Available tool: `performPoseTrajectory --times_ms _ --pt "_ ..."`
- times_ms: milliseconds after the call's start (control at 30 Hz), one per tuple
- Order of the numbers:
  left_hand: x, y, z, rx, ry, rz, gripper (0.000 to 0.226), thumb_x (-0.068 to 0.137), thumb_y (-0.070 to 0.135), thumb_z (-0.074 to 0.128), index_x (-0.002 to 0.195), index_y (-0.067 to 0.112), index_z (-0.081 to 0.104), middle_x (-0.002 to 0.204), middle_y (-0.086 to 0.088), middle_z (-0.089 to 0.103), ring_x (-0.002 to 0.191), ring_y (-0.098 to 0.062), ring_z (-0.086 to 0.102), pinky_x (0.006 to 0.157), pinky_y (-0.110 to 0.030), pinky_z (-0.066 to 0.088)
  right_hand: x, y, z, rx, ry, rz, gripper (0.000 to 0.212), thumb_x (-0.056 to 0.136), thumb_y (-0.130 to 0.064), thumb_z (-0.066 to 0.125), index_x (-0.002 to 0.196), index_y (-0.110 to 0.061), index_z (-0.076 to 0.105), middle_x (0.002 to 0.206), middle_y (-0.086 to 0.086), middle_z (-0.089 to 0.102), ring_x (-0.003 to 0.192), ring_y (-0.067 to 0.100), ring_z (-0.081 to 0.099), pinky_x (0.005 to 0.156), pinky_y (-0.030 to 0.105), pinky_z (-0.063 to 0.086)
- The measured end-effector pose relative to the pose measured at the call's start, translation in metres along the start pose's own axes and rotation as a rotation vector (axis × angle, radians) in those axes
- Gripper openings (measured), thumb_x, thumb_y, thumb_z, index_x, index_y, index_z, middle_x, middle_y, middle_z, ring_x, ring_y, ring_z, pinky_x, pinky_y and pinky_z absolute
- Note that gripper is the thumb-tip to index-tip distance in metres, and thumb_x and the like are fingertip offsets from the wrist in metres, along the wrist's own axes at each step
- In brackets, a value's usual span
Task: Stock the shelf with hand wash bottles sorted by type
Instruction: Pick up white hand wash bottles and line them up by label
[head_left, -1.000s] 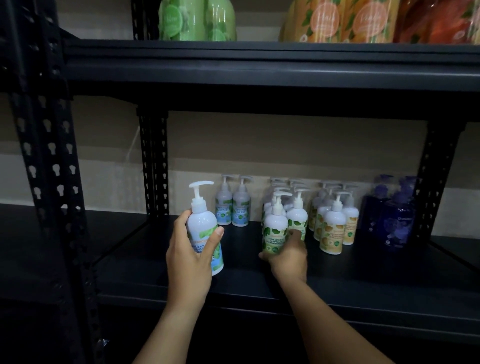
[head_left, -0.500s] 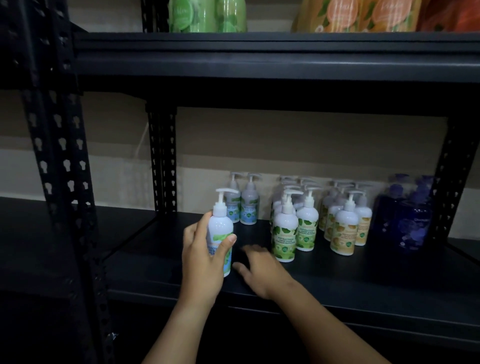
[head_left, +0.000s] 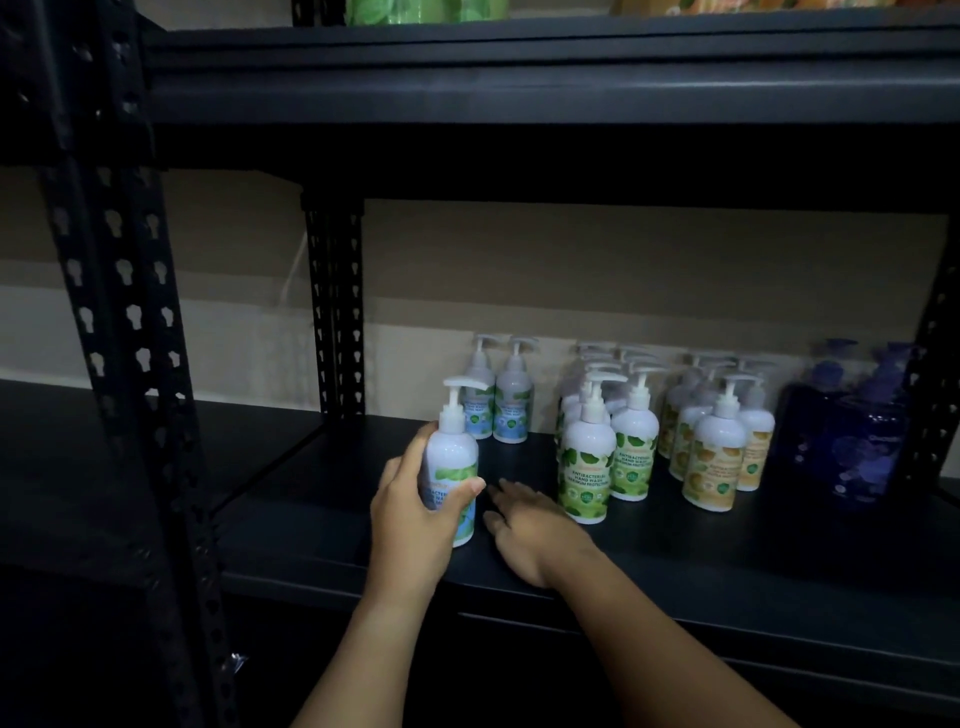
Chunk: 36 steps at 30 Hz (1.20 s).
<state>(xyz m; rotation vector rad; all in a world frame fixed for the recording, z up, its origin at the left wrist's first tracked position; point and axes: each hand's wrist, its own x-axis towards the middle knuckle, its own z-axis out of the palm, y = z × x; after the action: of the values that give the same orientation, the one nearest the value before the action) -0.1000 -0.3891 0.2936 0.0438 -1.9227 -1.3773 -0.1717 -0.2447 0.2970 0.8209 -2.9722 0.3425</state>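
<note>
My left hand (head_left: 410, 514) grips a white pump bottle with a blue-green label (head_left: 451, 462), held upright at the front of the black shelf (head_left: 675, 566). My right hand (head_left: 535, 535) lies flat with straight fingers on the shelf just right of that bottle, holding nothing. Behind stand two blue-label bottles (head_left: 498, 400) near the wall. To their right is a group of green-label bottles (head_left: 584, 462), then yellow-label bottles (head_left: 714, 457), then dark blue bottles (head_left: 852, 431) at the far right.
A black perforated upright (head_left: 124, 322) rises at the left front and another (head_left: 335, 312) at the back. The shelf above (head_left: 519, 67) carries green and orange packs, mostly cut off. A right upright (head_left: 935, 384) borders the dark blue bottles.
My right hand let go of the front green-label bottle and drew back left onto the shelf. My left hand carried the blue-label bottle rightward and lower toward the shelf.
</note>
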Motion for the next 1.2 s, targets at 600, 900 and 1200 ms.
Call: performPoseTrajectory --times_ms 600,900,1200 --pt "0.102 -0.054 0.066 0.202 -0.115 -0.208 0.052 0.074 0.015 0.093 0.118 0.006 0.068 0.114 -0.012 0.074 0.093 -0.013 0.062 0.080 -0.019 0.044 0.029 0.006 0.010 0.036 0.021 0.048 0.059 0.109 -0.038 0.030 0.161 -0.012 0.021 0.170 0.006 0.012 0.156 0.020 0.008 0.127 0.033 0.007" --pt "0.130 -0.074 0.082 0.249 -0.132 -0.224 0.057 0.070 0.017 0.096 0.116 0.003 0.066 0.112 -0.014 0.074 0.092 -0.015 0.064 0.077 -0.023 0.047 0.036 0.005 0.013 0.029 0.059 0.015 0.052 0.109 -0.030 0.033 0.154 -0.004 0.032 0.165 0.015 0.023 0.154 0.026 0.017 0.126 0.035 0.010" --pt "0.132 -0.075 0.087 0.311 -0.127 -0.183 0.060 0.070 0.031 0.095 0.113 0.008 0.062 0.110 -0.013 0.074 0.099 -0.026 0.071 0.084 -0.038 0.059 0.038 0.005 0.014 0.066 0.088 0.016 0.048 0.107 -0.028 0.036 0.148 -0.005 0.041 0.159 0.015 0.033 0.150 0.028 0.024 0.124 0.034 0.012"
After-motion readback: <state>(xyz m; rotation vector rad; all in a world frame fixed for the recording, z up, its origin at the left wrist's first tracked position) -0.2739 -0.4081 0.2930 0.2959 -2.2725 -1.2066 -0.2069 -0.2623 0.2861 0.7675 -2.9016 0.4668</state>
